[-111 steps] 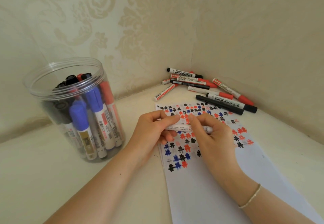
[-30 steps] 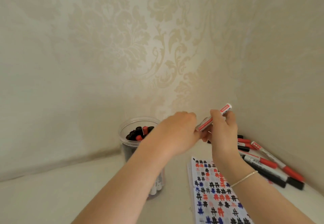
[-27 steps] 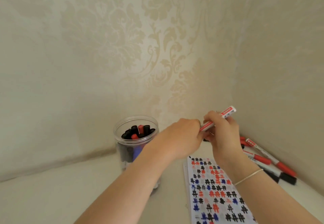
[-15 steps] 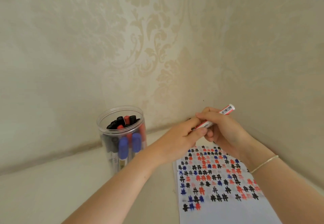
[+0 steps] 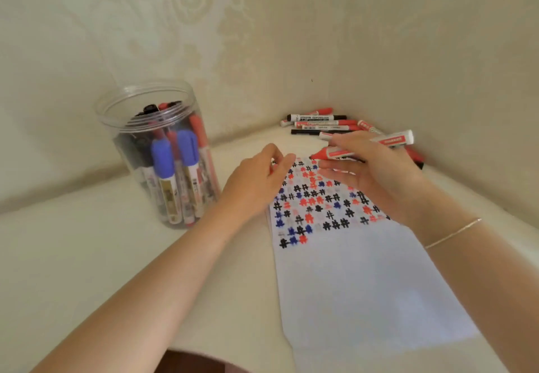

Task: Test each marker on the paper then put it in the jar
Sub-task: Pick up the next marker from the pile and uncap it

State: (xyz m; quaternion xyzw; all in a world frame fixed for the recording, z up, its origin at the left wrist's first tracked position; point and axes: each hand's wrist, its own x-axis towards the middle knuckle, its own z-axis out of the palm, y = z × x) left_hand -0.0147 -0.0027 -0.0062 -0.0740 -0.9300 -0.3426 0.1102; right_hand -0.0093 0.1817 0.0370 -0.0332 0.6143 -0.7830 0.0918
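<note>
The right hand [image 5: 376,174] grips a capped red marker [image 5: 361,148] above the paper [image 5: 364,279], the left hand [image 5: 256,186] rests open-fingered on the paper's edge, and the jar [image 5: 159,151] stands at nine o'clock.

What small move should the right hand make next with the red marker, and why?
Probably lower the red marker to the paper and draw a test mark. The right hand holds it just above the rows of marks; its red end points toward the left hand, which rests at the paper's edge.
</note>
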